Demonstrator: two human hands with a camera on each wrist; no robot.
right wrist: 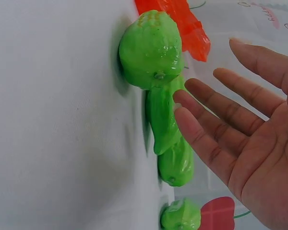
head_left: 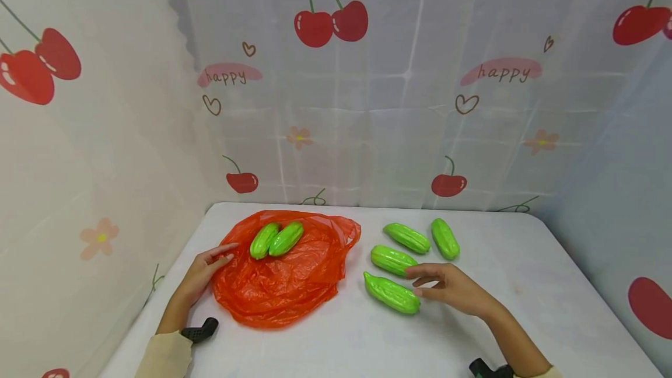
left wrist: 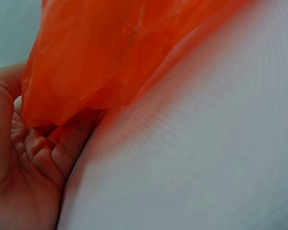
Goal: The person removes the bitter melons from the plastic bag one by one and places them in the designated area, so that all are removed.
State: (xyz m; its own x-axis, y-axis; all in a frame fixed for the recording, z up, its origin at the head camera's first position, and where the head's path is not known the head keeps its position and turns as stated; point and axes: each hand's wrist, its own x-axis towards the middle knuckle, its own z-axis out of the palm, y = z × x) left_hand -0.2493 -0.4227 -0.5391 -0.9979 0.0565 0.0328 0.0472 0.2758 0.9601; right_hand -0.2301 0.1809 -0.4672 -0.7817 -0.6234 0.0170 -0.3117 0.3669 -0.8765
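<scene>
A crumpled red plastic bag [head_left: 310, 284] lies spread on the left of the table, with two glossy, ridged green gourds [head_left: 286, 238] side by side on it. My left hand [head_left: 202, 270] is at the bag's left edge; in the left wrist view that hand [left wrist: 33, 163] has its fingers bent around the plastic. My right hand [head_left: 454, 289], fingers parted, hovers at the right end of the nearest loose gourd [head_left: 391, 293]. Nothing is between its fingers in the right wrist view, where that gourd [right wrist: 151, 50] stands just beyond the fingertips. Another gourd [head_left: 392, 260] lies right behind it.
Two more green gourds lie farther back, one slanted [head_left: 406, 238] and one at the right [head_left: 445, 239]. The white table [head_left: 525, 284] has rounded back corners. Cherry-printed curtains [head_left: 357, 104] hang behind it and on both sides.
</scene>
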